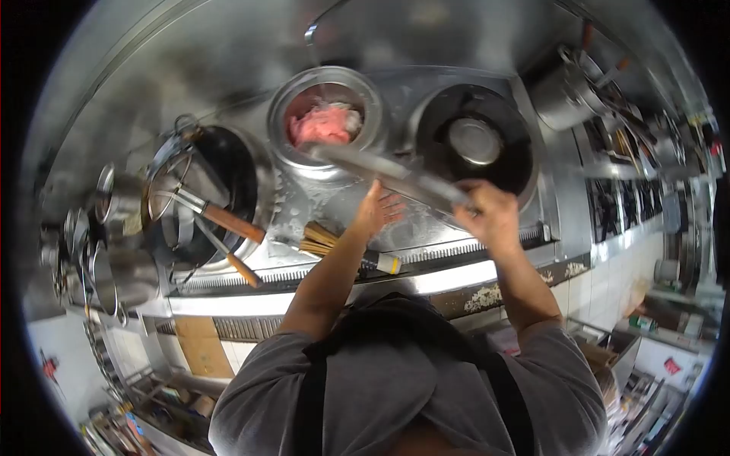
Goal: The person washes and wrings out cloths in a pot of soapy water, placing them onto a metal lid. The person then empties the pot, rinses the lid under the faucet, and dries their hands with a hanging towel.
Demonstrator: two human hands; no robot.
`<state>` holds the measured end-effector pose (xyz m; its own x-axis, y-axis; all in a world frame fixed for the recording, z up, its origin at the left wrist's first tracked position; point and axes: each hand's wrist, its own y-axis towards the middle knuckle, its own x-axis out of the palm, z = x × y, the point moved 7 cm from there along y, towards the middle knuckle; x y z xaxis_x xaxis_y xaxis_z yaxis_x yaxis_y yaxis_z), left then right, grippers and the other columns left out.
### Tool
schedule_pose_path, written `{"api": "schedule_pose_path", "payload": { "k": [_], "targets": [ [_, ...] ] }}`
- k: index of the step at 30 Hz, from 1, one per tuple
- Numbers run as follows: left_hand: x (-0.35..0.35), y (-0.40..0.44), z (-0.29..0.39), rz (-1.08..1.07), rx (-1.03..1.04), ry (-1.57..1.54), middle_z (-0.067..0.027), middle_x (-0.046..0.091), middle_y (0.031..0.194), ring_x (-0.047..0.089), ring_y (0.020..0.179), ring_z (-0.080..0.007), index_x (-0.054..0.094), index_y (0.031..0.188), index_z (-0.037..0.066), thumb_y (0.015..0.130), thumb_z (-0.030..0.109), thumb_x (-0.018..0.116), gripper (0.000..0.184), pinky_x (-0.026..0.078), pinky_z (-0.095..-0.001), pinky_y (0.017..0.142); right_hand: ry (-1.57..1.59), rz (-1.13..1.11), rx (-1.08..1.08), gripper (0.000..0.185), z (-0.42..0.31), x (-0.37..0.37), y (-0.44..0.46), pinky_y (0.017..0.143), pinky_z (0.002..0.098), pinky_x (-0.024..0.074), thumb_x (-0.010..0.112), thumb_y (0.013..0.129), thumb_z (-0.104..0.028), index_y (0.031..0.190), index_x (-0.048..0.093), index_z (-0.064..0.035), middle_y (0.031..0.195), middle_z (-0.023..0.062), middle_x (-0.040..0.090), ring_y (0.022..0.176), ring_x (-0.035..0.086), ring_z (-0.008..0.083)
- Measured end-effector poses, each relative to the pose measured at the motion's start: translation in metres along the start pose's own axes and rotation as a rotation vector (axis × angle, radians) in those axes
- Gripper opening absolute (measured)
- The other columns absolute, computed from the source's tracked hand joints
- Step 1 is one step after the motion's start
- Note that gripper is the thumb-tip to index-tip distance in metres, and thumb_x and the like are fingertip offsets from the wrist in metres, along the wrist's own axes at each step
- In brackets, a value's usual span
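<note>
A long, motion-blurred metal utensil (pixel 403 176) slants from the steel pot (pixel 278 114) down to my right hand (pixel 489 213), whose fingers are wrapped round its near end. Its far end is at the pot's near rim. Pink and whitish contents (pixel 325 124) lie inside the pot, and a thin stream from the tap (pixel 311 34) falls there. My left hand (pixel 380 209) is under the utensil with fingers spread, holding nothing. Whether it touches the utensil is unclear. Below it a bamboo brush (pixel 319 238) lies on the steel counter.
A dark wok (pixel 517 163) with a round metal piece (pixel 475 141) inside stands right of the pot. On the left, another wok (pixel 251 171) holds strainers with wooden handles (pixel 234 222). Steel pots (pixel 125 277) stand at far left, and a tall pot (pixel 564 99) at upper right.
</note>
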<state>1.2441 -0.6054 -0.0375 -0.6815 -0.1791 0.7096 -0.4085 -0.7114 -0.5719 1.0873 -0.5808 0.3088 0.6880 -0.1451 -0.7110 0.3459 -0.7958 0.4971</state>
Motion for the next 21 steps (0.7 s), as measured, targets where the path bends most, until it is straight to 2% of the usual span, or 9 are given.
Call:
{"api": "schedule_pose_path", "payload": {
  "k": [4,7,9,11,14,17,18,20,21],
  "targets": [
    [-0.033,0.026,-0.027,-0.224,0.226,0.278,-0.0156,0.047,0.135,0.051,0.115,-0.0347,0.034,0.141,0.014,0.088,0.064,0.045,0.074,0.043,-0.0515,0.092,0.032,-0.08,-0.145,0.025,0.002,-0.001,-0.042,0.056,0.0324,0.052,0.072,0.063,-0.007,0.069,0.047,-0.0045,0.101,0.0078,0.067,0.072,0.066,0.0218],
    [-0.001,0.018,-0.018,-0.26,0.491,0.92,-0.0131,0.047,0.134,0.049,0.117,-0.0315,0.033,0.142,0.016,0.09,0.062,0.046,0.071,0.043,-0.0507,0.092,0.072,-0.038,-0.022,0.025,0.025,-0.022,-0.057,0.057,0.0326,0.052,0.072,0.062,-0.006,0.069,0.048,-0.0039,0.102,0.0083,0.067,0.072,0.065,0.0237],
    [0.017,0.009,-0.023,0.138,-0.016,0.096,-0.0095,0.046,0.134,0.047,0.119,-0.0281,0.033,0.142,0.018,0.09,0.058,0.05,0.068,0.042,-0.0483,0.092,0.061,0.074,0.043,0.024,0.046,-0.042,-0.062,0.055,0.0318,0.0507,0.073,0.064,-0.005,0.069,0.049,-0.0029,0.095,0.0092,0.067,0.069,0.064,0.0221],
    [0.031,0.01,-0.016,0.112,-0.003,0.138,-0.0079,0.045,0.134,0.046,0.12,-0.0264,0.031,0.143,0.02,0.089,0.053,0.055,0.068,0.042,-0.0466,0.091,0.043,0.273,0.168,0.023,0.074,-0.067,-0.072,0.053,0.0302,0.048,0.074,0.068,-0.003,0.07,0.051,-0.0009,0.081,0.0111,0.066,0.061,0.061,0.0189],
    [0.044,0.006,0.004,0.217,0.094,0.213,-0.0111,0.047,0.132,0.044,0.123,-0.03,0.036,0.14,0.016,0.085,0.046,0.064,0.068,0.041,-0.0474,0.094,0.181,0.459,0.625,0.02,0.15,-0.083,-0.103,0.05,0.0243,0.0356,0.074,0.072,-0.006,0.074,0.054,-0.0014,0.059,-0.0004,0.05,0.056,0.043,0.0077],
    [0.065,0.011,0.029,0.292,0.232,0.438,-0.0103,0.049,0.13,0.046,0.119,-0.0268,0.038,0.14,0.01,0.081,0.04,0.069,0.073,0.042,-0.0454,0.093,0.362,0.681,0.813,0.022,0.235,-0.083,-0.13,0.054,0.0279,0.0383,0.072,0.072,-0.01,0.085,0.061,0.0022,0.068,0.0016,0.057,0.06,0.046,0.0106],
    [0.081,0.013,0.036,0.26,0.254,0.51,-0.0101,0.05,0.129,0.047,0.119,-0.0258,0.039,0.139,0.007,0.08,0.039,0.071,0.074,0.042,-0.0444,0.093,0.306,0.546,1.061,0.025,0.269,-0.077,-0.145,0.058,0.0306,0.0413,0.072,0.071,-0.012,0.089,0.062,0.0037,0.073,0.0049,0.061,0.063,0.049,0.0137],
    [0.108,0.017,0.048,0.217,0.267,0.547,-0.0105,0.05,0.129,0.046,0.12,-0.0251,0.041,0.138,0.003,0.077,0.037,0.073,0.076,0.042,-0.0427,0.095,0.143,0.561,0.92,0.036,0.3,-0.08,-0.146,0.066,0.0309,0.0456,0.074,0.071,-0.016,0.094,0.061,0.0093,0.079,0.0097,0.064,0.069,0.054,0.0178],
    [0.118,0.024,0.048,0.2,0.253,0.513,-0.0109,0.05,0.13,0.045,0.122,-0.0253,0.042,0.137,0.002,0.077,0.037,0.073,0.076,0.041,-0.0419,0.096,0.309,0.586,0.992,0.048,0.36,-0.059,-0.172,0.072,0.0335,0.0467,0.074,0.07,-0.019,0.103,0.06,0.0135,0.086,0.0139,0.066,0.074,0.056,0.0219]
  ]
}}
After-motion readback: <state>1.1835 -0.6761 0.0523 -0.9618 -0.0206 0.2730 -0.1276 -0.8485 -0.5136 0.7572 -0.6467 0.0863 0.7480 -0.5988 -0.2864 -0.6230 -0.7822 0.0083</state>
